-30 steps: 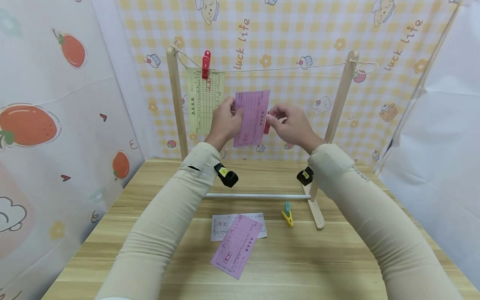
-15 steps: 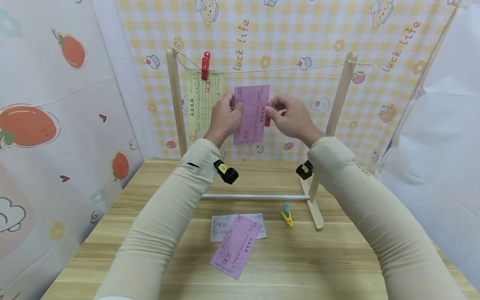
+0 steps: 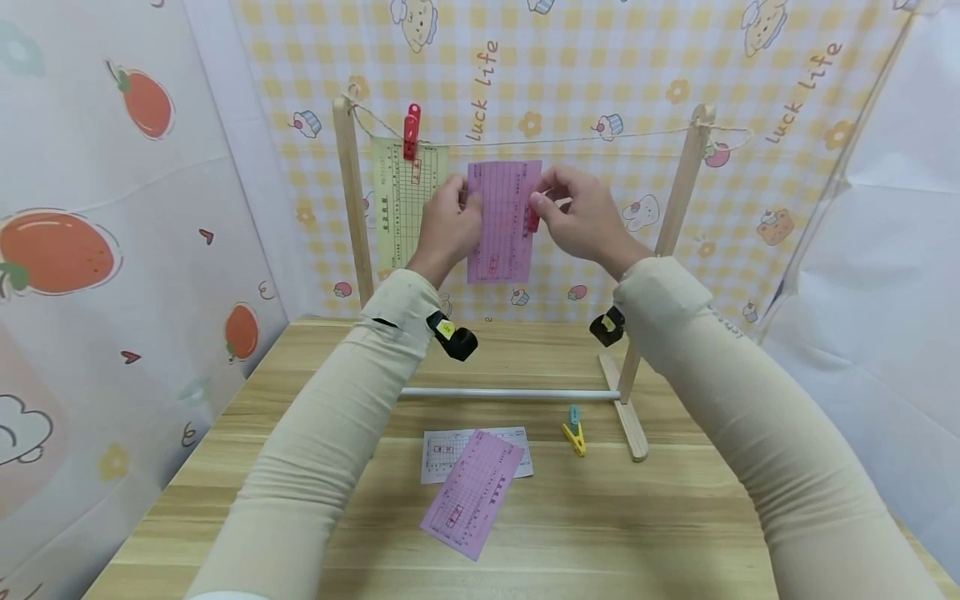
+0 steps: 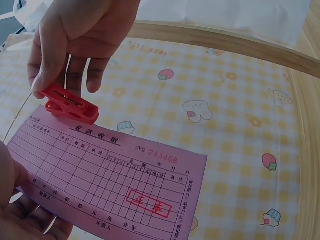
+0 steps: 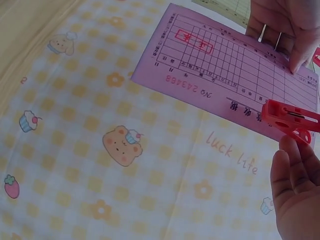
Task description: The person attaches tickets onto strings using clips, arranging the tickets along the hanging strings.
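Note:
My left hand (image 3: 448, 223) pinches the left edge of a pink receipt slip (image 3: 504, 225), thumb in front. The slip stands upright in the air just below a string (image 3: 577, 138). A red clothespin (image 4: 72, 106) is pinched by my right hand (image 3: 583, 212) at the slip's right edge. In both wrist views the clothespin overlaps that edge; whether its jaws bite the paper I cannot tell. To the left, a yellow receipt slip (image 3: 408, 212) hangs from the string under another red clothespin (image 3: 411, 133).
Two wooden posts (image 3: 684, 179) carry the string, with a white rod (image 3: 510, 393) low between them. On the wooden table lie a second pink slip (image 3: 476, 496) over a white slip (image 3: 442, 454), and a yellow and blue clothespin (image 3: 575, 432) near the right post's foot.
Both hands have risen together, bringing the pink slip and the red clothespin up closer to the string. The slip has turned a little straighter. Everything on the table stays put.

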`<act>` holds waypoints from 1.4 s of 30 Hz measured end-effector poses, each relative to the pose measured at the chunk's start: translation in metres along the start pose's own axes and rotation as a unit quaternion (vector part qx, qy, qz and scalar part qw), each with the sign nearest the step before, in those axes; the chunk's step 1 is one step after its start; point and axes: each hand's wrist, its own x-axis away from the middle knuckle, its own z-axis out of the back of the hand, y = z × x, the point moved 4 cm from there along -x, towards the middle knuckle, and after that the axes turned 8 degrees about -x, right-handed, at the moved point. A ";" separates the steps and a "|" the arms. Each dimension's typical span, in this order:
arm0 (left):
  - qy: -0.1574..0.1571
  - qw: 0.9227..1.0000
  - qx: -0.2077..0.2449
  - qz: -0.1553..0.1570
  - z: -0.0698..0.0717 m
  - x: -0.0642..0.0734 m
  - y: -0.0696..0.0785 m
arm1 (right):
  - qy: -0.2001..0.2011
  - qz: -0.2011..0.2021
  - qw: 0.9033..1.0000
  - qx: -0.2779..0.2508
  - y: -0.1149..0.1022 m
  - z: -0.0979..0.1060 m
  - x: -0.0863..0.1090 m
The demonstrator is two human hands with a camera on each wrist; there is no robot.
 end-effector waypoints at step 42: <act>0.018 0.999 0.018 0.031 0.015 -0.005 0.010 | 0.042 0.035 0.998 -0.023 -0.046 0.015 -0.042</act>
